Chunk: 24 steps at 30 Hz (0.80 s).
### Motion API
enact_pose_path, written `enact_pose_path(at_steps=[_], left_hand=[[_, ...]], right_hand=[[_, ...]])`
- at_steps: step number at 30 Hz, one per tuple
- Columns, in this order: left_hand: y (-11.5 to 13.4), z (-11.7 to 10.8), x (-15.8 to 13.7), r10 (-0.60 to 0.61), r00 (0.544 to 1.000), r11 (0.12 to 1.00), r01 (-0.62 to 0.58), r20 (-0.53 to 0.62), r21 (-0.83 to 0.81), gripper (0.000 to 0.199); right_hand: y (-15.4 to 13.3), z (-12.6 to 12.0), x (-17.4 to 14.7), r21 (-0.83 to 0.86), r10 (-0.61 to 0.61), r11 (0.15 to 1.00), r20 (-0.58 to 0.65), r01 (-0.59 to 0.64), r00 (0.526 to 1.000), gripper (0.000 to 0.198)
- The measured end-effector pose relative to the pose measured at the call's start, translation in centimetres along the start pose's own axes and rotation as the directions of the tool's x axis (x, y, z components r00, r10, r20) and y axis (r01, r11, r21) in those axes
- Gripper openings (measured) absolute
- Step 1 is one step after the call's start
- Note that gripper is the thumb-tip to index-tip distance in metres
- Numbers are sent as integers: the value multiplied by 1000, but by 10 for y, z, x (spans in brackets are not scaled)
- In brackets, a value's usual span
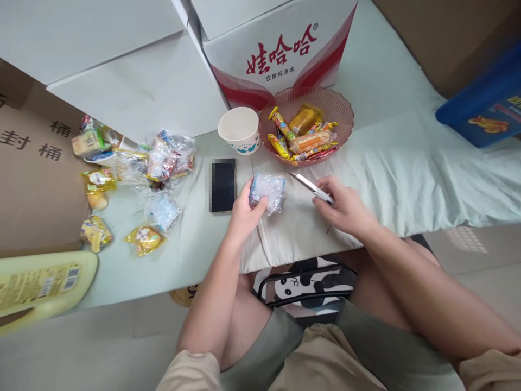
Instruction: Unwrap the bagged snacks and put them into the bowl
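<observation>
A small bundle in crinkled clear plastic wrap [268, 190], bluish inside, is gripped between the thumb and fingers of my left hand [247, 213]. What the wrap encloses cannot be made out. My right hand [345, 206] holds a silver utility knife [312, 187], its tip pointing up and left toward the bundle but apart from it. Just beyond the knife stands a pink scalloped glass bowl [345, 122] with several wrapped snacks [311, 141]. Left of the bowl is a white paper cup [240, 127] with a blue pattern. A dark phone [223, 185] lies beside my left hand.
Several wrapped snacks [163, 157] are heaped on the left of the cloth-covered surface [391, 163]. White cartons [280, 49] stand behind, a brown carton [36, 179] at left. A yellow jug [49, 277] is front left; a blue container [484, 103] is at right.
</observation>
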State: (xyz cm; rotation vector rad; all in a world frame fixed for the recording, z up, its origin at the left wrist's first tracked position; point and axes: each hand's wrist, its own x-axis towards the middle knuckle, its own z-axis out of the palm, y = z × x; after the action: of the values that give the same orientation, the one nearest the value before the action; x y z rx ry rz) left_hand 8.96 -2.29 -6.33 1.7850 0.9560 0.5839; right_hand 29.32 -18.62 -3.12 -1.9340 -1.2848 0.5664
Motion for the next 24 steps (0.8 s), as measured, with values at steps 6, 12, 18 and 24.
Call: enact_pose_path(at_steps=[6, 12, 18, 24], left_hand=[[10, 5, -5, 100, 995, 983, -99, 4, 153, 60], [10, -4, -5, 134, 989, 968, -118, -56, 221, 52], [15, -7, -10, 153, 944, 923, -32, -292, 383, 49], [25, 12, -17, 214, 959, 919, -133, -187, 372, 54]], right_hand=[[-16, 19, -1, 55, -196, 980, 91, 191, 976, 37], [-17, 18, -4, 11, -180, 984, 4, 180, 984, 33], [-19, 14, -13, 78, -183, 977, -190, 201, 965, 28], [-28, 36, -10, 48, -241, 969, 8, 241, 970, 34]])
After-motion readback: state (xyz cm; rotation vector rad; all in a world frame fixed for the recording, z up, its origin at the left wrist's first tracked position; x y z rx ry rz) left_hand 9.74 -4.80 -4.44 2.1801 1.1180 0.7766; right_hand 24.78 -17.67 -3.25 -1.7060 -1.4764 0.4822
